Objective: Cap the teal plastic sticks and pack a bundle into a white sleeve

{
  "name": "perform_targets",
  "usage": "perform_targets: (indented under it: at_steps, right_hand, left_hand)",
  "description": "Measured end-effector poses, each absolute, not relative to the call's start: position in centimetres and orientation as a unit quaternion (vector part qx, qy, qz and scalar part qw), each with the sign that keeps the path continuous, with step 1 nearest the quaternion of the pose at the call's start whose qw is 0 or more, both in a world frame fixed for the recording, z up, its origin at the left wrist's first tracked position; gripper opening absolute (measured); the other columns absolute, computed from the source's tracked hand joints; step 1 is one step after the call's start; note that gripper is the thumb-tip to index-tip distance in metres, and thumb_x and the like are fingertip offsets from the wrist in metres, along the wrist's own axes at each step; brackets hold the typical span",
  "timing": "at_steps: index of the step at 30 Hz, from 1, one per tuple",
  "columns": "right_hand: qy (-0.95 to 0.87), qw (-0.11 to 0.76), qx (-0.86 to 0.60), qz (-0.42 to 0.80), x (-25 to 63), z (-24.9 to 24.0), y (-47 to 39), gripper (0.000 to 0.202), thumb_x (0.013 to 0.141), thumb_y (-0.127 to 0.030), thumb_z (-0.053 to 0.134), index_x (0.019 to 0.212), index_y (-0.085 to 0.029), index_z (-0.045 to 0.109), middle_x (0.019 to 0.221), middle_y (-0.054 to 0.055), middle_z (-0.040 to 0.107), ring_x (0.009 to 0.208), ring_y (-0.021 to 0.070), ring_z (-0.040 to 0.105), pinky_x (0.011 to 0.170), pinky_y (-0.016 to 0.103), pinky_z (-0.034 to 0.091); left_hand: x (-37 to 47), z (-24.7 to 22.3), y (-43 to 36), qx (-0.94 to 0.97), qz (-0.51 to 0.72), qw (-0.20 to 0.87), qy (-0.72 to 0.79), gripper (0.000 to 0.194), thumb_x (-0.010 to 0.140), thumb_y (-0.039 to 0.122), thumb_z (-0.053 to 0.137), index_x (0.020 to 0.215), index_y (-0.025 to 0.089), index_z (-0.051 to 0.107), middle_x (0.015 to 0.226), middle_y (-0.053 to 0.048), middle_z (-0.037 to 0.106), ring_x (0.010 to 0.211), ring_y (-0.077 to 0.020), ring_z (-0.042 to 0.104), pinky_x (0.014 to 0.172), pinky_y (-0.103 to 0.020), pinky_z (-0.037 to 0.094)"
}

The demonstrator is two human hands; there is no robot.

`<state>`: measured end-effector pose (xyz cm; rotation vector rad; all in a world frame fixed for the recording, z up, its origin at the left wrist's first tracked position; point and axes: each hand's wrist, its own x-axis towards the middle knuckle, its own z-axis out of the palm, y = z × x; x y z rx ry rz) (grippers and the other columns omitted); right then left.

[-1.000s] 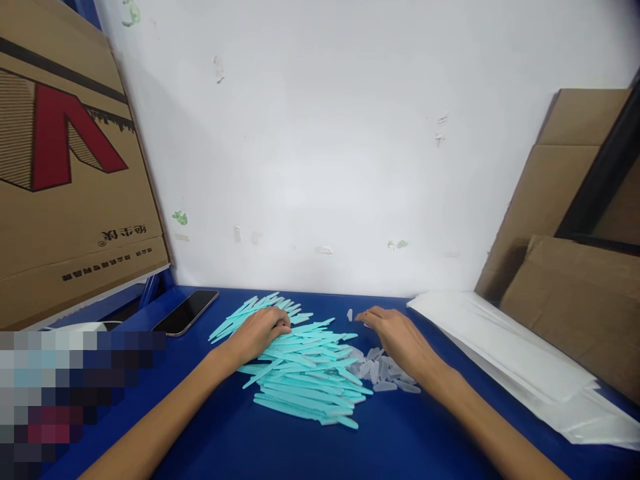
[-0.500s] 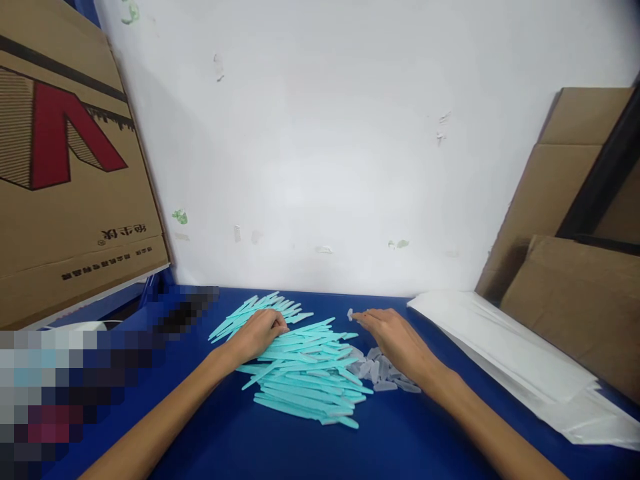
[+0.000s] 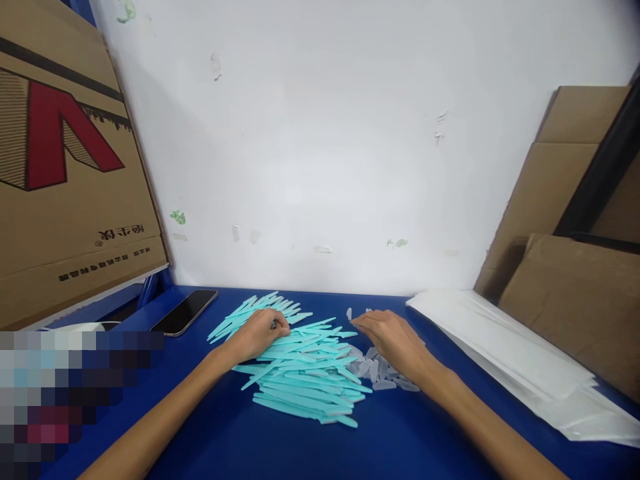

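Note:
My left hand (image 3: 264, 330) rests over a heap of slim turquoise sticks (image 3: 305, 373) that look like eyebrow razors. Its fingers are curled and pinched; what lies between them is hidden. To the right, my right hand (image 3: 387, 330) hovers palm down, fingers stretched leftward and slightly bent. Just beyond its fingertips a small translucent cap (image 3: 349, 313) lies on the blue table; I see no grip on it. Beneath this hand is a pile of similar translucent caps (image 3: 384, 385), partly covered by it. A second group of turquoise sticks (image 3: 235, 319) lies behind the left wrist.
A phone (image 3: 187, 311) lies at the left of the blue table (image 3: 240, 447). White sheets or bags (image 3: 510, 353) lie at the right. Cardboard boxes stand left (image 3: 75, 220) and right (image 3: 575, 293), with a white wall (image 3: 320, 147) behind.
My right hand's fingertips have drawn slightly down from the single cap, and another cap shows behind the hand. My left hand has hardly moved.

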<state>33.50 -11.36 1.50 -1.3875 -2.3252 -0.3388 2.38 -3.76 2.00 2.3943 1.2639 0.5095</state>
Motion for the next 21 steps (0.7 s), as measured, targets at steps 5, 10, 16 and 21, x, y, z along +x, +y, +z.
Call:
perform_targets:
  at_steps: [5,10,16,21]
  right_hand:
    - [-0.824,0.255,-0.499,-0.083,33.2,1.7,-11.7,0.030,0.100,-0.022,0.046,0.118,-0.023,0.069,0.108,0.006,0.075,0.095,0.0242,0.072,0.079,0.034,0.058]
    - [-0.808,0.328,-0.488,-0.041,33.1,1.8,-11.6,0.028,0.099,-0.026,0.048,0.118,-0.022,0.068,0.105,0.007,0.076,0.092,0.0233,0.073,0.076,0.033,0.059]
    - [-0.800,0.350,-0.486,-0.030,33.2,2.3,-11.9,0.025,0.100,-0.032,0.050,0.108,-0.024,0.072,0.100,0.004,0.076,0.088,0.0217,0.073,0.076,0.032,0.057]
    - [-0.787,0.340,-0.514,-0.027,33.2,2.6,-12.0,0.033,0.102,-0.036,0.043,0.097,-0.022,0.072,0.080,0.002,0.074,0.070,0.0189,0.070,0.064,0.029,0.052]
  left_hand:
    - [2.4,2.0,-4.0,0.854,0.212,0.138,0.454,0.028,0.094,0.039,0.047,0.086,0.020,0.066,0.091,-0.006,0.069,0.084,-0.0232,0.061,0.071,-0.030,0.041]
    - [2.8,3.0,-4.5,0.855,0.236,0.101,0.450,0.025,0.099,0.032,0.038,0.088,0.022,0.058,0.074,-0.001,0.065,0.063,-0.0189,0.055,0.059,-0.028,0.033]
    - [3.0,3.9,-5.1,0.872,0.264,0.086,0.404,0.023,0.101,0.031,0.036,0.094,0.023,0.057,0.085,0.000,0.066,0.072,-0.0179,0.059,0.063,-0.026,0.037]
    - [3.0,3.4,-4.9,0.882,0.274,0.073,0.375,0.021,0.101,0.030,0.039,0.097,0.024,0.058,0.087,0.000,0.066,0.076,-0.0178,0.059,0.066,-0.026,0.037]
